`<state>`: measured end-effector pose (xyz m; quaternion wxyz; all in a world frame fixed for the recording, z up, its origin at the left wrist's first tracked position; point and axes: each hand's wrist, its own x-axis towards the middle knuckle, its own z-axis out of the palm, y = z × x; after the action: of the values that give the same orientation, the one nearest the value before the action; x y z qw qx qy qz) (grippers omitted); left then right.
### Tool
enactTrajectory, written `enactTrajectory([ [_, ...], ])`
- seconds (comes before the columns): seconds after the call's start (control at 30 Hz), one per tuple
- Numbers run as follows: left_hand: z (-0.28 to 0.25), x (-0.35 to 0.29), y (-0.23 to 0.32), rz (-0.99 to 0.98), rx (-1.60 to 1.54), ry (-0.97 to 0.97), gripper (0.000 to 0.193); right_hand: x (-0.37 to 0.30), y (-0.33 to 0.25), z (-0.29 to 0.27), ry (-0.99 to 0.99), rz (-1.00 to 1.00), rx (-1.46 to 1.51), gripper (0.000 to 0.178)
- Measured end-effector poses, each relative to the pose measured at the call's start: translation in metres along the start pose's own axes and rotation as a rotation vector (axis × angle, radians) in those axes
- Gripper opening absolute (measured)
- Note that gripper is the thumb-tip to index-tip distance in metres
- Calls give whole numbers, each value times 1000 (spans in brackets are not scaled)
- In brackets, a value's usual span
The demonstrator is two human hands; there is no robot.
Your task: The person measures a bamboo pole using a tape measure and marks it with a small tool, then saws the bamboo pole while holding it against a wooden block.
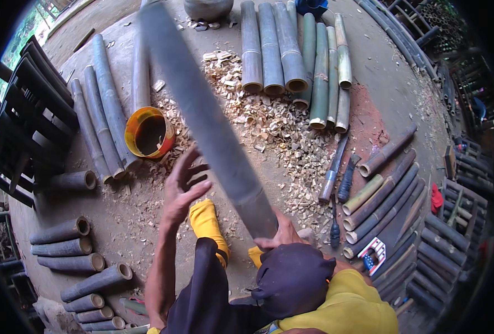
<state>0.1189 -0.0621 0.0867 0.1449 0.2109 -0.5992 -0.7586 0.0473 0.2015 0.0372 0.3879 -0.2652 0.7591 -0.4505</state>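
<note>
A thick grey-green bamboo pole [208, 122] slants up and to the left across the middle, its far end blurred. At its lower end my right hand [281, 229] is closed round the pole, partly hidden by my dark-covered knee. My left hand [184, 186] is open beside the pole, fingers spread and curved, apparently holding nothing. Just beyond it stands a yellow-orange bucket [170, 140] with dark contents. Pale wood chips [269, 119] cover the ground around the pole.
Bamboo lengths [269, 50] lie at the back, with more bamboo pieces [389, 197] at right and short bamboo sections [63, 247] at left. A long-bladed tool [331, 175] lies right of the chips. Dark bamboo furniture [30, 111] stands at far left.
</note>
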Motion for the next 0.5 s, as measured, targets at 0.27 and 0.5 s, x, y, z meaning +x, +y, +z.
enactTrajectory([
  [0.27, -14, -52, -73, -399, 86, -44, 54, 137, -32, -76, 222, 70, 325, 88],
  [0.5, -49, -78, -98, -494, -16, 204, 47, 272, -47, -135, 693, 27, 24, 78],
])
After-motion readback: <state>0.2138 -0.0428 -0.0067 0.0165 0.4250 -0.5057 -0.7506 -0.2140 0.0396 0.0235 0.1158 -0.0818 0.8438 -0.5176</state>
